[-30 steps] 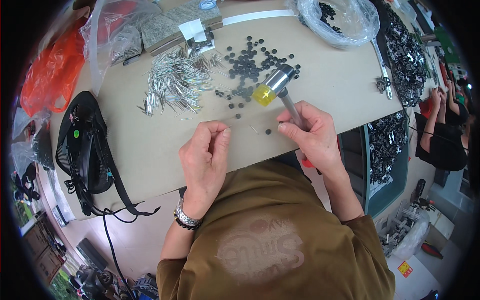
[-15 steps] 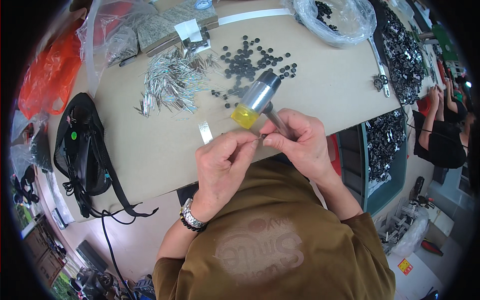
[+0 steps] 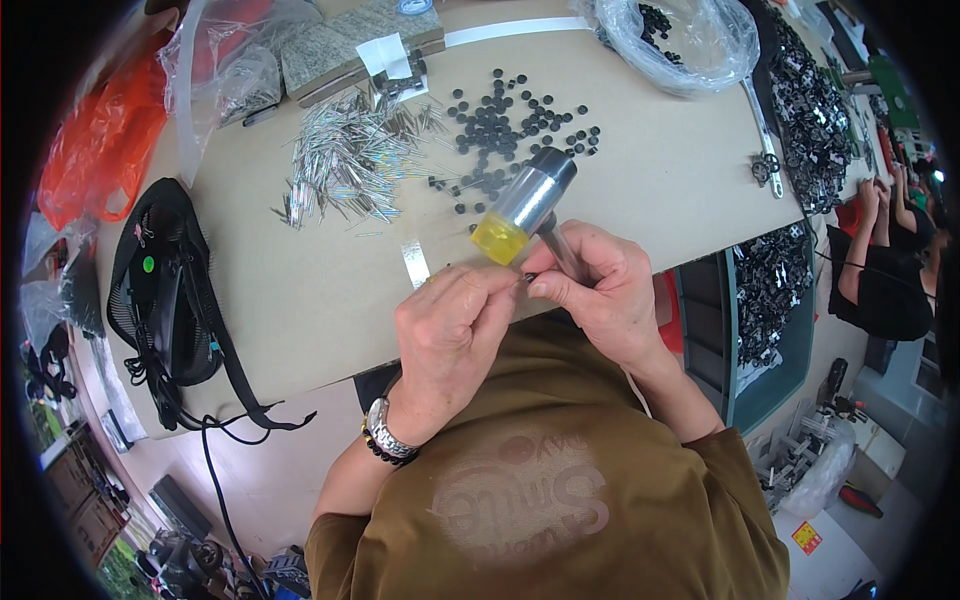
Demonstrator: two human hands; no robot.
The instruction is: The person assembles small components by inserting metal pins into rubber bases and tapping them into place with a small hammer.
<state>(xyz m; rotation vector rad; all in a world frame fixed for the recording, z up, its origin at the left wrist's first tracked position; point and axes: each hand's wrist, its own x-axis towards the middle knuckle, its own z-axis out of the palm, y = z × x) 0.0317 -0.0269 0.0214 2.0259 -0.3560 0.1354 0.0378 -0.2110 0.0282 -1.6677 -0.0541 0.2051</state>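
My right hand [image 3: 603,297] is wrapped round the handle of a mallet. The mallet's head [image 3: 524,206] has a silver body, one yellow face and one black face, and hangs above the table's front edge. Between that hand's thumb and forefinger is also a small dark piece [image 3: 530,277]. My left hand [image 3: 452,335] is closed in a pinch, its fingertips against this piece; what they hold is hidden. Beyond the hands lie a heap of thin metal pins [image 3: 345,160] and many small black round caps [image 3: 490,130], loose on the table [image 3: 660,180].
A black bag with straps [image 3: 165,290] and an orange plastic bag [image 3: 105,140] are at left. A stone block [image 3: 350,45], an open clear bag [image 3: 690,65] and scissors [image 3: 765,150] lie farther back. At right stands a green crate [image 3: 805,340] of black parts; another person's arms [image 3: 855,235] show beyond.
My left fingers have shifted slightly toward the dark piece and now cover more of the gap between the hands. The mallet stays in my right hand. The whole view has shifted slightly.
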